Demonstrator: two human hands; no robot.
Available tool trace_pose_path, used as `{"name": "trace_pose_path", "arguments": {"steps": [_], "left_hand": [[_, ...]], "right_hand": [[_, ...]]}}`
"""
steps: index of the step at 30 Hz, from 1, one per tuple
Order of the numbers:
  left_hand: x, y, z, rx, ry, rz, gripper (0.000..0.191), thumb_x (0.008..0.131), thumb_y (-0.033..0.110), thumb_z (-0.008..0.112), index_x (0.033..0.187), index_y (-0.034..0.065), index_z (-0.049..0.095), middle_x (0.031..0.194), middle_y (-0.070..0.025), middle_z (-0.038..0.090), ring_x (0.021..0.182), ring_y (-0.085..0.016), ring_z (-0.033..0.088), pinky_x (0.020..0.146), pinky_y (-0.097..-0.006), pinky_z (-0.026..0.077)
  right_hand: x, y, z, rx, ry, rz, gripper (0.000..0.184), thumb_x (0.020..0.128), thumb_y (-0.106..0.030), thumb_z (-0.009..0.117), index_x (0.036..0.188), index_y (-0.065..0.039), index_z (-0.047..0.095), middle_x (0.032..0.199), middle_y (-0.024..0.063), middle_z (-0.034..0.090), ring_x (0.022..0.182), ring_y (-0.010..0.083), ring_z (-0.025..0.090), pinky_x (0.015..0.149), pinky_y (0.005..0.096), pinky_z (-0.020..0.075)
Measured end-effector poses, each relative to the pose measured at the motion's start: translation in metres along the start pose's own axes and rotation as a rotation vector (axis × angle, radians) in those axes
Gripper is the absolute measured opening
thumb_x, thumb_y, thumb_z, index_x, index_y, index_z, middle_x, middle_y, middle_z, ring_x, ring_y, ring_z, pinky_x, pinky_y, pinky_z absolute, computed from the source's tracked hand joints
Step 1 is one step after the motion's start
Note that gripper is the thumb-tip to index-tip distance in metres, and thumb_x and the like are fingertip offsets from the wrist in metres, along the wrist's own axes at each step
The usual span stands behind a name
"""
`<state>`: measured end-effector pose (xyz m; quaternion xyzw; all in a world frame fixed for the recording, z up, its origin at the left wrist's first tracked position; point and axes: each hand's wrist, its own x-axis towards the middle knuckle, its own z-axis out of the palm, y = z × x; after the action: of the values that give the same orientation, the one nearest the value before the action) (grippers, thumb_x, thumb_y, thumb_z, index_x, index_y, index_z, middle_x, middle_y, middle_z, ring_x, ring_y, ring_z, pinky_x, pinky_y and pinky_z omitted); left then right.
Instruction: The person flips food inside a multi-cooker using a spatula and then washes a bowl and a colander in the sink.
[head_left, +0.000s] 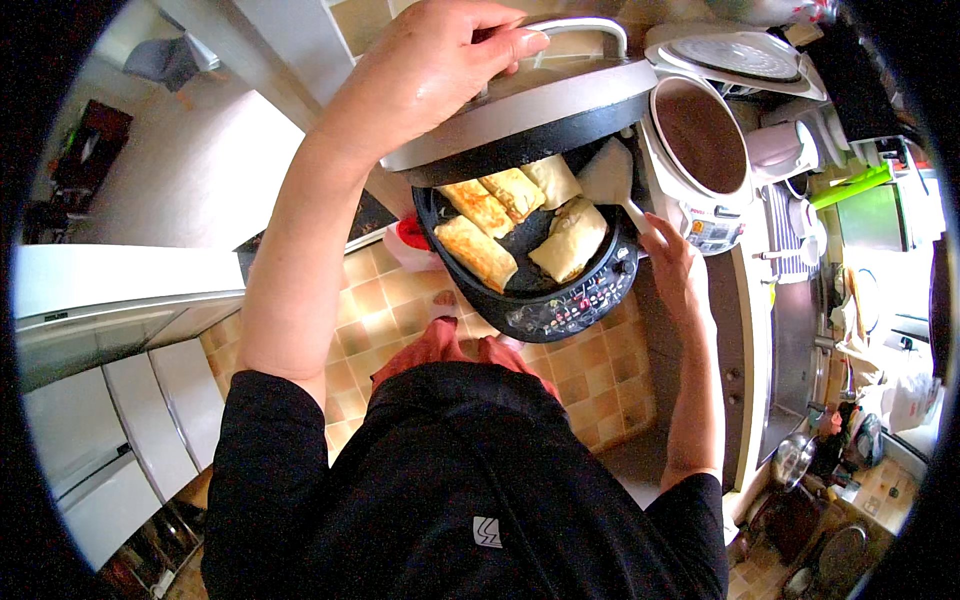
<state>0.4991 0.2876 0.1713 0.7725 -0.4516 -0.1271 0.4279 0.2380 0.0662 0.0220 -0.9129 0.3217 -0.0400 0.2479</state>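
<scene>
My left hand (465, 64) grips the curved handle of the lid (525, 112), which is tilted up over a round black electric griddle pan (502, 300). Inside the pan lie several folded wraps; one at the left (477, 253) is browned, while the one nearest my right hand (570, 240) looks paler. My right hand (670, 251) holds a light-coloured spatula (611, 176) by its handle, its blade at the right side of the pan beside the wraps. The lid hides the far part of the pan.
Right of the pan stands an open white rice cooker (701, 139), its lid raised. A white jug (780, 150), a striped cloth (784, 225) and a metal sink (787, 360) lie further right. A red and white container (411, 244) is left of the pan; white drawers (150, 427) stand at the lower left.
</scene>
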Motion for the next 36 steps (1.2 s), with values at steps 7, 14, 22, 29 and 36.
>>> {"name": "trace_pose_path", "arguments": {"steps": [7, 14, 22, 29, 36], "left_hand": [[0.0, 0.003, 0.0, -0.044, -0.001, -0.019, 0.023, 0.099, 0.017, 0.058, 0.092, -0.0038, 0.065, 0.065, -0.0021, 0.056, 0.058, -0.008, 0.046, 0.052, -0.0267, 0.039], [-0.002, 0.002, 0.002, -0.065, -0.008, -0.095, 0.024, 0.099, 0.019, 0.058, 0.094, -0.0033, 0.066, 0.066, -0.0015, 0.056, 0.059, -0.008, 0.047, 0.053, -0.0264, 0.04], [-0.003, -0.001, 0.006, -0.076, 0.001, -0.037, 0.024, 0.099, 0.019, 0.059, 0.094, -0.0032, 0.067, 0.07, -0.0014, 0.059, 0.062, -0.007, 0.049, 0.055, -0.025, 0.042], [-0.001, 0.0, 0.004, -0.045, 0.023, -0.071, 0.025, 0.099, 0.02, 0.059, 0.092, -0.0035, 0.066, 0.072, 0.0003, 0.058, 0.064, -0.007, 0.049, 0.057, -0.0243, 0.042], [-0.001, 0.002, 0.007, -0.098, 0.01, -0.066, 0.027, 0.099, 0.021, 0.06, 0.091, -0.0042, 0.065, 0.072, 0.0, 0.057, 0.066, -0.007, 0.048, 0.059, -0.0246, 0.042]], "right_hand": [[0.035, 0.013, 0.022, 0.233, -0.107, -0.01, 0.034, 0.097, -0.023, 0.06, 0.129, -0.012, 0.061, 0.081, 0.01, 0.065, 0.078, 0.0154, 0.061, 0.071, 0.0327, 0.0492], [0.045, 0.006, 0.049, 0.553, -0.282, 0.058, 0.035, 0.098, -0.019, 0.059, 0.131, -0.006, 0.057, 0.094, 0.0051, 0.068, 0.082, 0.0105, 0.058, 0.07, 0.025, 0.0475], [0.044, -0.007, 0.058, 0.846, -0.351, 0.173, 0.036, 0.098, -0.023, 0.06, 0.13, -0.007, 0.058, 0.08, -0.003, 0.056, 0.065, 0.0045, 0.043, 0.053, 0.0197, 0.035], [0.044, -0.004, 0.058, 1.009, -0.411, 0.303, 0.039, 0.098, -0.025, 0.06, 0.133, -0.009, 0.056, 0.07, -0.0078, 0.045, 0.055, 0.0013, 0.035, 0.044, 0.0178, 0.0243], [0.032, 0.006, 0.056, 0.985, -0.308, 0.208, 0.041, 0.097, -0.024, 0.062, 0.135, -0.01, 0.055, 0.073, -0.0064, 0.05, 0.057, 0.0023, 0.038, 0.047, 0.0188, 0.0283]]}}
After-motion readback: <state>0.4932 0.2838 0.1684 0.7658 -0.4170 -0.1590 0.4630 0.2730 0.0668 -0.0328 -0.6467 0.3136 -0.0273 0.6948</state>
